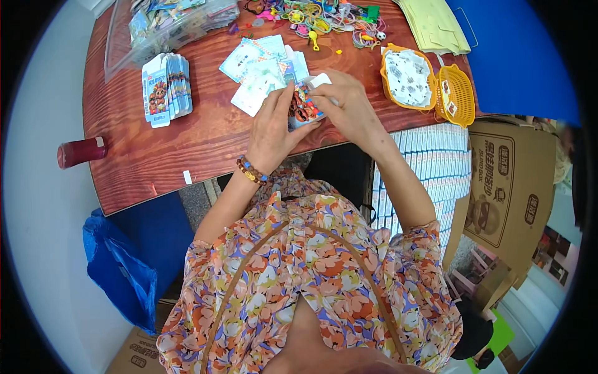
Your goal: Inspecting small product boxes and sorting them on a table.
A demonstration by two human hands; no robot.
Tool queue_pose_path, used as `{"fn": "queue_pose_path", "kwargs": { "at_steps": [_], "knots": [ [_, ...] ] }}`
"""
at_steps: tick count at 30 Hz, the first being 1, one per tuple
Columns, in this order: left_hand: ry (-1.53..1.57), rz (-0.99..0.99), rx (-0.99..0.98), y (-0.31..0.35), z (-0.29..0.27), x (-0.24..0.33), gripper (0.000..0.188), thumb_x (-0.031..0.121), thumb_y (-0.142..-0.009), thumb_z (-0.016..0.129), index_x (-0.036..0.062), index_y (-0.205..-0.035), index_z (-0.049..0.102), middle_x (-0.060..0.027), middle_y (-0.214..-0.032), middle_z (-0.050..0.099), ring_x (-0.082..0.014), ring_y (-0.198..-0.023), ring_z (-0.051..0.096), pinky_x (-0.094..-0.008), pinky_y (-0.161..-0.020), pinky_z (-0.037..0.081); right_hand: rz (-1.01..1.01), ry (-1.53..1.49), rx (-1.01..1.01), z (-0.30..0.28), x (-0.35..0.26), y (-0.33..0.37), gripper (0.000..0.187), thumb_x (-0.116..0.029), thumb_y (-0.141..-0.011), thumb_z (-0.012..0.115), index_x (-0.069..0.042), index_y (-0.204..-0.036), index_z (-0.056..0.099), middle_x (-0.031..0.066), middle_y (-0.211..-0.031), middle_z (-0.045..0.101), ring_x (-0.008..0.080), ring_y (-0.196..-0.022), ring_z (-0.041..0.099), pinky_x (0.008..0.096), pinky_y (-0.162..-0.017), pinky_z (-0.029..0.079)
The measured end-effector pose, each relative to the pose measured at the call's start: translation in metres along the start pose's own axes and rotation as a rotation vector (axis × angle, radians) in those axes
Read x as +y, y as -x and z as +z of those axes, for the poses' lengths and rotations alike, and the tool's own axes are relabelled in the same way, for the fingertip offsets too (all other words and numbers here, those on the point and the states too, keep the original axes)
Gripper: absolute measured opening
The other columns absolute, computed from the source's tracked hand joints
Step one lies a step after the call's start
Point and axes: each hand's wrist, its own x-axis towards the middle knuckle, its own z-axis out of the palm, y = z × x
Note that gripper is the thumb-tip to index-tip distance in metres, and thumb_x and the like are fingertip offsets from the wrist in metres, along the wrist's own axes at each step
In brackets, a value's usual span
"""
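Observation:
Near the front edge of the table, a small printed cardboard box point(301, 107) with cartoon figures is between my two hands. My left hand point(272, 124), with a beaded bracelet on its wrist, holds the box from the left with thumb and fingers. The fingers of my right hand point(349, 109) are closed at the box's upper right, by a raised white flap point(319, 80). Whatever is inside the box is hidden. Just beyond my left hand lie overlapping printed cards point(256, 85).
A stack of flattened boxes point(168, 90) stands left of the cards. Behind are a clear plastic bin point(134, 55) and a heap of colourful trinkets point(324, 19). Yellow baskets point(458, 87), one filled with small packets point(408, 78), sit right. Packed white boxes point(430, 162) stand beside my right arm.

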Motion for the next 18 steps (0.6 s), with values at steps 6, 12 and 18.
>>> {"fn": "queue_pose_path", "kwargs": {
  "at_steps": [6,12,18],
  "knots": [
    [0.017,-0.092,0.022,0.004,-0.015,-0.006,0.078,0.029,-0.074,0.084,-0.0057,-0.134,0.048,-0.0197,-0.117,0.057,-0.0359,-0.105,0.060,-0.0429,-0.087,0.052,0.309,-0.162,0.136,0.001,0.059,-0.055,0.026,-0.024,-0.089,0.068,-0.001,-0.100,0.071,0.0142,-0.104,0.070,0.0250,-0.091,0.068,0.0354,-0.080,0.052],
    [-0.077,-0.108,0.077,0.009,-0.020,-0.017,0.079,0.030,-0.073,0.085,-0.0051,-0.134,0.049,-0.0196,-0.116,0.058,-0.0354,-0.104,0.061,-0.0432,-0.086,0.053,0.469,0.452,-0.016,0.036,0.070,-0.074,0.028,-0.031,-0.090,0.063,-0.007,-0.103,0.065,0.0127,-0.104,0.065,0.0333,-0.097,0.065,0.0463,-0.081,0.051],
    [-0.124,-0.133,0.078,0.000,-0.025,-0.023,0.079,0.030,-0.072,0.085,-0.0034,-0.135,0.050,-0.0187,-0.118,0.059,-0.0353,-0.105,0.061,-0.0434,-0.087,0.053,0.375,0.198,0.100,0.011,0.080,-0.054,0.022,-0.025,-0.092,0.062,-0.005,-0.097,0.068,0.0093,-0.091,0.067,0.0212,-0.082,0.064,0.0346,-0.074,0.050]
  ]
}}
